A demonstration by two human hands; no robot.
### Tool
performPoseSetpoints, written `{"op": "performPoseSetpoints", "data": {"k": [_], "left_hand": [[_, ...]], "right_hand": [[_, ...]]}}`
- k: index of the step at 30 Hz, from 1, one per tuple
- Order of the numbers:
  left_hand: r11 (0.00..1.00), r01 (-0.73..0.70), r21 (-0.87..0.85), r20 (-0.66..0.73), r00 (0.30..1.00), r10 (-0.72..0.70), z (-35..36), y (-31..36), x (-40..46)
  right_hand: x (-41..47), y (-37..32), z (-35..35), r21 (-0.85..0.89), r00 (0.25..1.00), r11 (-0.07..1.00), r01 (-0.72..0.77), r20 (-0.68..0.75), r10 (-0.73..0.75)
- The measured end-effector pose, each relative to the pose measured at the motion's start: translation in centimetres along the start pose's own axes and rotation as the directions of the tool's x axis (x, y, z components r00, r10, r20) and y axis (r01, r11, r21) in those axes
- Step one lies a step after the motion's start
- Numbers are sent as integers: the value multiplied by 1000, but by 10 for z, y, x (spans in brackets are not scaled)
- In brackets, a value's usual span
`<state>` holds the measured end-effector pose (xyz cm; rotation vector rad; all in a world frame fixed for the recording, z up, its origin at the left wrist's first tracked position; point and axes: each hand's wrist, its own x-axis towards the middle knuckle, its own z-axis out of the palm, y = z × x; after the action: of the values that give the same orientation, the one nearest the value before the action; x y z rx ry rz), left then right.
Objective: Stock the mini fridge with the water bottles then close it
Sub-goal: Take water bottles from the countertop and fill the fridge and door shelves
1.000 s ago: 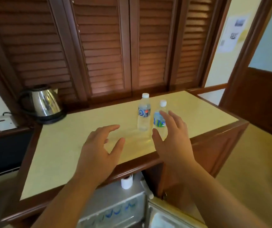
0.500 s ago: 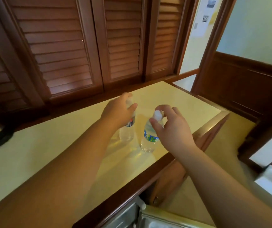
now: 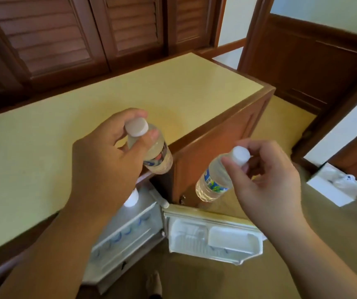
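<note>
My left hand (image 3: 104, 160) grips a clear water bottle with a white cap and blue label (image 3: 159, 156) near its neck, held over the counter's front edge. My right hand (image 3: 268, 180) pinches the neck of a second water bottle with a blue-green label (image 3: 211, 183), which hangs tilted beside the cabinet's side. Below them stands the white mini fridge (image 3: 121, 231) under the counter, its door (image 3: 214, 236) swung open to the right with white shelves showing. Another white cap (image 3: 131, 200) shows on top of the fridge.
The yellow countertop (image 3: 87, 117) with a wooden rim runs left to right. Louvred wooden doors (image 3: 69, 33) stand behind it. A white box (image 3: 333, 190) lies on the floor at right. A bare foot (image 3: 154, 281) is on the tan floor below.
Both hands have closed on the bottles, lifted them off the counter and brought them toward me, past the front edge. The view has tilted down onto the open fridge.
</note>
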<state>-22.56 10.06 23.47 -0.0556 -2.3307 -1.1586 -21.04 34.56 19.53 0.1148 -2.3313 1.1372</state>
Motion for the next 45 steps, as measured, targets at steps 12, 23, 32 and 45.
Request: {"op": "performPoseSetpoints", "data": {"k": [12,23,32,45], "left_hand": [[961,276,29,73,958,-277,70,-46,-222],[911,412,8,20,911,-412,172,-216,-315],[862,504,-59,53,864,-501,234,-286,-368],[823,526,-215,198,849,-490,284,-335,-387]], "right_hand": [[-178,124,27,62,972,972,-227,73,222],[-288,274,190,-158,923,955,-252,256,286],[-349,389,282,-321,916,947,-22,373,148],[-333,433,324,-372,848,914,-164,419,323]]}}
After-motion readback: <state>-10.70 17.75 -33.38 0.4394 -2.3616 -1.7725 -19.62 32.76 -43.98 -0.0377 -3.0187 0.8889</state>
